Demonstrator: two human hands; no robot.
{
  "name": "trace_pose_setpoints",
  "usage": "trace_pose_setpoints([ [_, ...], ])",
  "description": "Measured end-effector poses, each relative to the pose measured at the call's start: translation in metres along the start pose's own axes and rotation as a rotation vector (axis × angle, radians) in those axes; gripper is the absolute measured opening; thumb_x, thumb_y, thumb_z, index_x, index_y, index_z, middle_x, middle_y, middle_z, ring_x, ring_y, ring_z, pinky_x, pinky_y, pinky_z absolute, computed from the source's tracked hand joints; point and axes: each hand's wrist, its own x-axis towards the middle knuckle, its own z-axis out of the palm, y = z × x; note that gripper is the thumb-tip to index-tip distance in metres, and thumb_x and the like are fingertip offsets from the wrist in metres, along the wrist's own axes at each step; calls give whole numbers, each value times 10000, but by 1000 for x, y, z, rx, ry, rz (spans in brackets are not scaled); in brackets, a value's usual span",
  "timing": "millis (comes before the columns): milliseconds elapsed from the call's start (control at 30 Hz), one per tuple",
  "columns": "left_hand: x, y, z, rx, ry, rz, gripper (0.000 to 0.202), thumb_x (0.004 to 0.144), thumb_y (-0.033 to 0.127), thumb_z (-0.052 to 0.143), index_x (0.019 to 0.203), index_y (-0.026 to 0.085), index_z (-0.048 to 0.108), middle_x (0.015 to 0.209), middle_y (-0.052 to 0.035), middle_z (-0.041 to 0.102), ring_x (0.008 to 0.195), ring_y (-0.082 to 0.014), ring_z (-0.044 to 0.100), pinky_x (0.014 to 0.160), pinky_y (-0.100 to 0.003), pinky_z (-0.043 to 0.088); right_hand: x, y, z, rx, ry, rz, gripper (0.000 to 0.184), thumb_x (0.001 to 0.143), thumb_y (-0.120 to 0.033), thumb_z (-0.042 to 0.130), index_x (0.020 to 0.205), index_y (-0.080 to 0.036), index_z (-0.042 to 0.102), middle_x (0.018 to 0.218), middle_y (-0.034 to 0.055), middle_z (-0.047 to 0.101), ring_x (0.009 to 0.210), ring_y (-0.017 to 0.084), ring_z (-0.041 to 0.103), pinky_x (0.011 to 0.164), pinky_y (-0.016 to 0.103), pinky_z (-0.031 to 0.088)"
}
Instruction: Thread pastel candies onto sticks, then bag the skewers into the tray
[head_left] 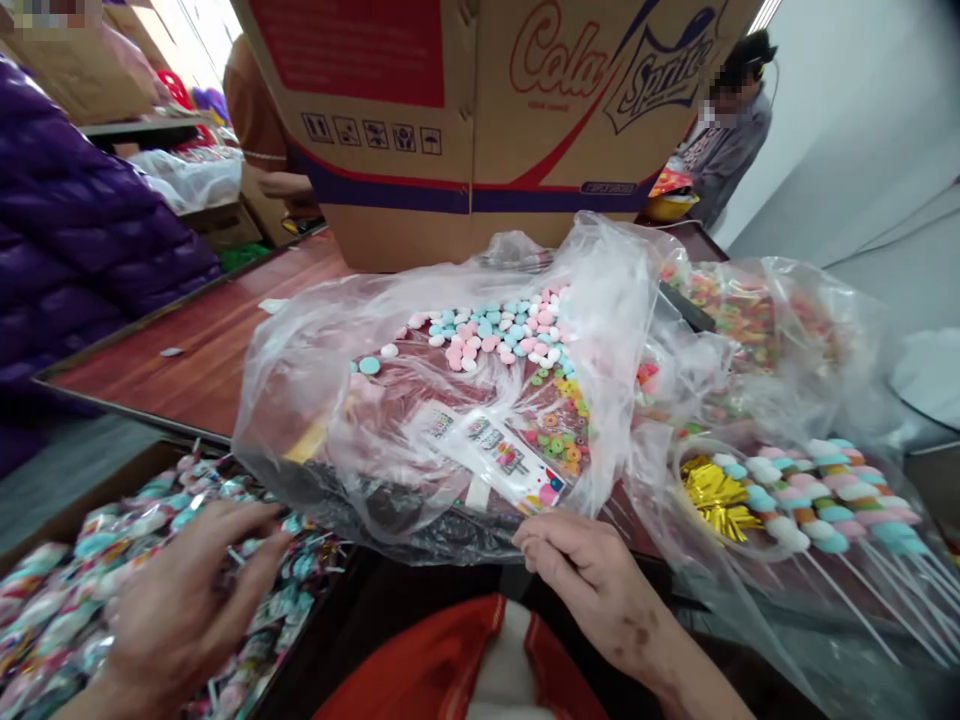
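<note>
While left hand (184,600) hangs over wrapped candy (86,545), fingers half open, nothing visibly held, right hand (585,565) sits curled by 1 printed packet (510,462) amid clear plastic (611,290); can't tell if gripping.

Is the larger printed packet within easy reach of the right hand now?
Likely yes. The right hand is close to the near end of the larger printed packet, with nothing solid between them, though I cannot tell whether the clear bag covers it.
</note>
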Motion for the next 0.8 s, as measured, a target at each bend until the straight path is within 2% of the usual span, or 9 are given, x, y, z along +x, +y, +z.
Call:
trace_pose_setpoints([
  [67, 24, 42, 21, -72, -40, 188, 140, 917, 293, 586, 1053, 325, 583, 940, 15, 658, 824, -206, 648, 759, -323, 509, -1, -1, 0, 7, 13, -3, 229, 978, -201, 448, 816, -198, 611, 727, -21, 609, 687, 106, 559, 661, 205, 417],
  [133, 48, 78, 46, -161, -106, 418, 133, 933, 248, 565, 1061, 263, 596, 923, -31, 657, 824, -199, 634, 756, -304, 496, -3, -1, -2, 10, 30, 3, 222, 981, -208, 450, 834, -199, 617, 745, -17, 619, 700, 108, 568, 669, 203, 423],
  [200, 68, 105, 72, -168, -167, 481, 106, 956, 248, 530, 997, 203, 617, 881, -61, 649, 834, -212, 614, 775, -328, 487, -6, -2, -6, 3, 45, 22, 222, 983, -214, 448, 842, -199, 619, 754, -15, 618, 700, 107, 566, 663, 202, 422],
  [267, 83, 122, 96, -84, -185, 486, 201, 929, 349, 583, 949, 152, 621, 883, -101, 648, 854, -259, 595, 799, -394, 477, -11, -2, -10, -9, 56, 53, 231, 986, -220, 440, 839, -199, 617, 749, -14, 606, 691, 108, 557, 653, 204, 418],
  [367, 97, 134, 121, 126, -273, 443, 375, 839, 492, 683, 915, 129, 627, 917, -140, 652, 890, -318, 578, 805, -455, 451, -17, -2, -14, -10, 63, 89, 252, 992, -231, 424, 835, -197, 618, 738, -11, 592, 681, 110, 551, 649, 211, 420],
  [433, 102, 135, 129, 210, -331, 463, 312, 847, 448, 686, 905, 145, 636, 910, -126, 658, 889, -315, 574, 790, -439, 431, -20, 0, -15, 1, 73, 99, 253, 992, -235, 425, 846, -195, 628, 748, -6, 604, 692, 112, 564, 659, 213, 430],
  [567, 109, 132, 134, 216, -368, 535, 110, 921, 276, 595, 883, 193, 657, 885, -77, 672, 869, -270, 570, 789, -396, 385, -22, 4, -13, 25, 131, 114, 221, 981, -235, 452, 910, -194, 657, 787, 3, 647, 731, 115, 607, 691, 209, 457],
  [733, 116, 128, 137, 179, -354, 547, 210, 961, 238, 517, 814, 194, 661, 823, -66, 679, 834, -259, 569, 760, -378, 355, -20, 6, -11, 51, 195, 132, 210, 970, -255, 470, 928, -198, 668, 758, -5, 649, 695, 114, 607, 664, 204, 472],
  [800, 117, 129, 135, 151, -337, 537, 253, 972, 245, 497, 774, 190, 643, 783, -57, 675, 796, -244, 566, 745, -367, 349, -18, 8, -10, 83, 273, 179, 196, 966, -277, 483, 960, -201, 663, 764, -5, 644, 683, 117, 598, 650, 206, 482],
])
